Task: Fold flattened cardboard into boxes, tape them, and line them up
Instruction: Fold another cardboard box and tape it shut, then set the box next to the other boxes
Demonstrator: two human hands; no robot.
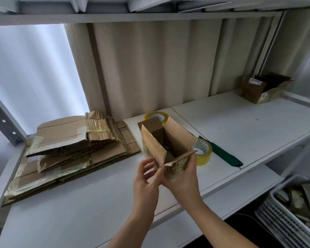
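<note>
Here both hands grip an open box (nothing visible inside), flaps up.

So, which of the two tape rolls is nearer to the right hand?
The tape roll beside the green knife; the other roll stands behind the box.
</note>
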